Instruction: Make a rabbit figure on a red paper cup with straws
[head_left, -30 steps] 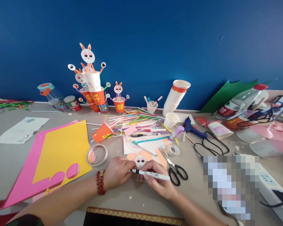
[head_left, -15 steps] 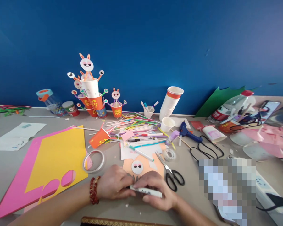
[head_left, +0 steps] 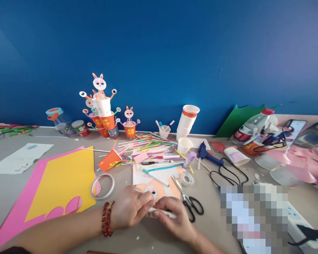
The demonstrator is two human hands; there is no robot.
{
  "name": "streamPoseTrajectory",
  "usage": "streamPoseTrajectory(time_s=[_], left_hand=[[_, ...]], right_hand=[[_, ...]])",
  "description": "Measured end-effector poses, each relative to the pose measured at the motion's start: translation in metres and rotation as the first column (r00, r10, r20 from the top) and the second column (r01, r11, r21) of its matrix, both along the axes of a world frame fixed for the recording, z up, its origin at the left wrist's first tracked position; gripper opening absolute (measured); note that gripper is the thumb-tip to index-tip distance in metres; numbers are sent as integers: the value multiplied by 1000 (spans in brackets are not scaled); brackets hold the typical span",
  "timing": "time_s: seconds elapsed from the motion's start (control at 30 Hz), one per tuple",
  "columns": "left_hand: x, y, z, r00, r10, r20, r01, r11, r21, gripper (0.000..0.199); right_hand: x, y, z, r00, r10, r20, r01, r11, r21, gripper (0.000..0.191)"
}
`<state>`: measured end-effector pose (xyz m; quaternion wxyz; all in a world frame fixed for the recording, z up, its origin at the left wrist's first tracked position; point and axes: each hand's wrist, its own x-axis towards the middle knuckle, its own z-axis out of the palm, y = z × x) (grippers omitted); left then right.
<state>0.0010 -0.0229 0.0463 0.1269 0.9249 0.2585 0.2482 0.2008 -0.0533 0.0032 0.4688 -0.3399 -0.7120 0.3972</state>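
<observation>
My right hand (head_left: 176, 219) is closed around a white acrylic marker (head_left: 168, 213) that lies crosswise, its thumb along the barrel. My left hand (head_left: 131, 207), with red beads at the wrist, pinches the marker's other end; that end is hidden by the fingers. Just beyond them a white paper circle with a drawn face (head_left: 151, 192) rests on peach paper (head_left: 165, 190), partly covered by my left hand. Black-handled scissors (head_left: 192, 204) lie to the right of my right hand. A roll of tape (head_left: 112, 188) is behind my left wrist.
Yellow card (head_left: 66, 180) on pink card covers the left. Paper sticks (head_left: 151, 143) and a teal-capped marker (head_left: 155, 177) spread behind the hands. Rabbit-topped cups (head_left: 106, 121) and stacked cups (head_left: 185, 123) stand at the back. A glue gun (head_left: 209, 155) with its cord lies right.
The camera view has shifted, so the back objects sit lower. Both hands remain on the marker, which has turned so its lettering shows less. My left hand now covers part of the face circle.
</observation>
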Motion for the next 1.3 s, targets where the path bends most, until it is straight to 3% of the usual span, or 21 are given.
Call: streamPoseTrajectory(time_s=[0.2, 0.27, 0.37, 0.4, 0.47, 0.53, 0.6, 0.7, 0.8, 1.0, 1.3], left_hand=[[5, -5, -9, 1000, 31, 1, -31, 995, -95, 30], [2, 7, -12, 999, 2, -52, -5, 999, -54, 34], [-5, 44, -11, 989, -26, -148, 42, 993, 111, 45], [-8, 59, -9, 984, 48, -174, -22, 989, 145, 46], [-11, 91, -6, 944, 305, -125, -279, 941, 190, 43], [-9, 117, -5, 898, 433, -81, -409, 888, 211, 42], [0, 137, -9, 870, 488, -73, -462, 858, 227, 37], [17, 153, -21, 879, 462, -114, -427, 872, 241, 26], [25, 158, -29, 904, 402, -148, -358, 898, 256, 20], [12, 138, -25, 917, 326, -228, -261, 926, 274, 16], [12, 131, -35, 886, 311, -345, -243, 943, 225, 15]], right_hand=[[4, 3, -1, 999, 35, -35, -37, 998, -52, 31], [5, 5, -2, 1000, 23, -6, -23, 998, -61, 27], [6, 11, -6, 993, -121, 13, 122, 988, -94, 28], [7, 13, -8, 982, -188, -1, 187, 976, -108, 33], [7, 19, -11, 952, -301, -47, 293, 947, -129, 39], [9, 24, -14, 930, -358, -85, 346, 930, -128, 40], [10, 26, -16, 934, -347, -87, 337, 935, -107, 37], [10, 23, -17, 967, -255, -18, 254, 965, -62, 33], [9, 20, -16, 975, -202, 97, 207, 977, -43, 26], [4, 20, -9, 967, -149, 207, 164, 985, -54, 23], [15, 34, -16, 913, -305, 270, 319, 948, -10, 23]])
